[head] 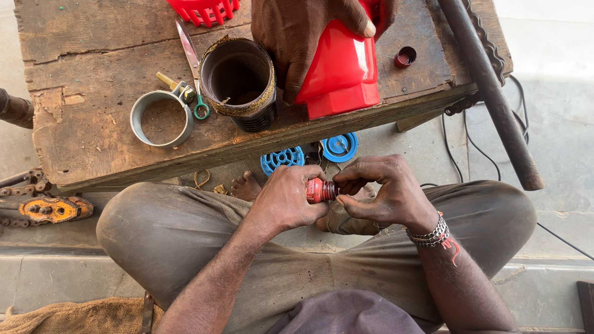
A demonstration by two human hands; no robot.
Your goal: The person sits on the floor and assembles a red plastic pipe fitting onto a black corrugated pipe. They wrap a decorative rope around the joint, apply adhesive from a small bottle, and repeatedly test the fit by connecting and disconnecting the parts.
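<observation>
Two hands hold one small red bottle [320, 190] above the lap: left hand [286, 201] grips its body, right hand [383, 195] pinches the dark neck. Contents could spill if it tilts.

No labels, signs or screens show anywhere here. The one package is a small red bottle [318, 190], round and squat with a darker neck at its right end, lying sideways above the lap. The left hand [286, 199] grips its body, the right hand [383, 192] pinches at the neck. Its loose red cap [405, 57] sits on the wooden bench [93, 124], upper right.
</observation>
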